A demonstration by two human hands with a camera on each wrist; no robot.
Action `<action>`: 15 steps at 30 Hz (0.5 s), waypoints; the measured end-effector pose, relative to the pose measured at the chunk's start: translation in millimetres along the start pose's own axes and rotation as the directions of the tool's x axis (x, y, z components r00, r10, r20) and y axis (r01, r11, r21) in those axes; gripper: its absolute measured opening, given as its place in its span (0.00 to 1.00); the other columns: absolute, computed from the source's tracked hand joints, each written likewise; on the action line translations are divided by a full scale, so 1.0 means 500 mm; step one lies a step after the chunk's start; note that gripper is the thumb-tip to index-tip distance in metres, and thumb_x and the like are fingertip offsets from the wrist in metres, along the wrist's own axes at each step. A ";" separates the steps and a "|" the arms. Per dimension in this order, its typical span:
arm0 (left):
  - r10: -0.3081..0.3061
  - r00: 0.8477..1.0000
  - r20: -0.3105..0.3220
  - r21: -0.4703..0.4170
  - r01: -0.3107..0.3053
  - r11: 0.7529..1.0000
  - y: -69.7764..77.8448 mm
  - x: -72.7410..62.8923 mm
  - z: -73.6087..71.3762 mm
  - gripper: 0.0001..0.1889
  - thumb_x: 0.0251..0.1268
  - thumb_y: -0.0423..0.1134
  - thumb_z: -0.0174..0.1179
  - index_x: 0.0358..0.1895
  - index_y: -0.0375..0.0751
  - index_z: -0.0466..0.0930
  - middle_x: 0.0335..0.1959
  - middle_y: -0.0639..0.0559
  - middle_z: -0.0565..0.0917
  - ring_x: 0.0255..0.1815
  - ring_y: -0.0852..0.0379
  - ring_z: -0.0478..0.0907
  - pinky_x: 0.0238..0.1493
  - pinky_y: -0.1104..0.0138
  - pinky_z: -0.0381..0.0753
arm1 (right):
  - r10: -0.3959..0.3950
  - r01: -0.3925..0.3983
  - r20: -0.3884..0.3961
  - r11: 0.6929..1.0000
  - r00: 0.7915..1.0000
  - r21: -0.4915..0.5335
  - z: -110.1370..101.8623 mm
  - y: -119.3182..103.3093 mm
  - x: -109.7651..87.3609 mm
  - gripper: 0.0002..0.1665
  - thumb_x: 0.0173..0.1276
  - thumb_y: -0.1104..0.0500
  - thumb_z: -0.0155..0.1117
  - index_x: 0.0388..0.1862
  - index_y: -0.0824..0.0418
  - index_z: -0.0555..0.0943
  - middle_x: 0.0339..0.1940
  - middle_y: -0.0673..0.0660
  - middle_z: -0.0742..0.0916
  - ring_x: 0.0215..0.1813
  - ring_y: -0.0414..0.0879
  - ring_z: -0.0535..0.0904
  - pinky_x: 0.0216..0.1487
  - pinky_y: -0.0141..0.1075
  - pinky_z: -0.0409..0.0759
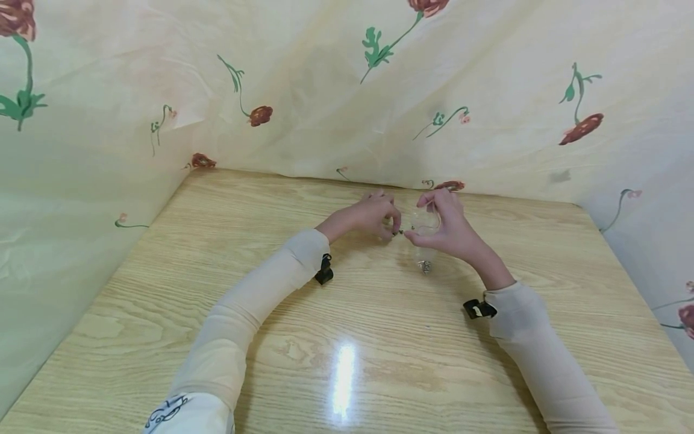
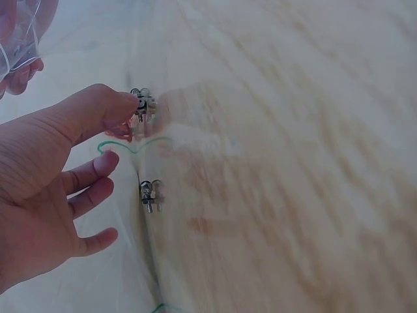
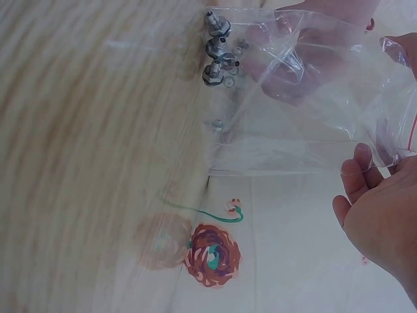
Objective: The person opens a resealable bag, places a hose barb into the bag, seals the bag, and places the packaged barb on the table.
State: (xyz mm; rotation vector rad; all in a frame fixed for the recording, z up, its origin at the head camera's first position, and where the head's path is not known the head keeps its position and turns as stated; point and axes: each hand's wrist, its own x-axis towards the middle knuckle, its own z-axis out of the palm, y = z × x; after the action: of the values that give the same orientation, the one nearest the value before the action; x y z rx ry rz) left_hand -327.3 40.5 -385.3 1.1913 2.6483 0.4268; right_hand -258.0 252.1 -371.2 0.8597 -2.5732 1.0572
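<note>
While the right hand grips a clear plastic zip bag near its mouth, fingers and thumb curved round either side, the left hand reaches down to the table just left of that bag. Its thumb tip meets one small metal fitting, the rest of the fingers bent and apart; I cannot tell whether the pinch has closed. A second metal fitting stands upright a little farther left of the bag, untouched. Both lie nearer the left hand than the right. The bag's long axis runs from the mouth, within the right hand's grasp, down to its bottom end, where several bagged fittings are gathered. Beyond the bag, a flowered cloth hangs behind the table.
</note>
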 end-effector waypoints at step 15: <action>0.007 1.000 0.030 0.023 -0.008 1.000 -0.005 0.004 0.008 0.08 0.63 0.41 0.66 0.45 0.57 0.88 0.48 0.51 0.76 0.53 0.53 0.65 0.59 0.55 0.62 | -0.003 0.003 0.001 1.000 1.000 -0.006 0.001 0.006 0.001 0.32 0.50 0.63 0.80 0.49 0.67 0.71 0.45 0.67 0.73 0.46 0.51 0.64 0.53 0.47 0.55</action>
State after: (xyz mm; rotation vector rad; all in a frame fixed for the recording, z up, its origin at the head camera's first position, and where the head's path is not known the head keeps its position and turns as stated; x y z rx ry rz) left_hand -329.2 41.1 -390.0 1.2048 2.6317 0.3778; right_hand -260.1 253.4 -373.1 0.8620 -2.5740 1.0478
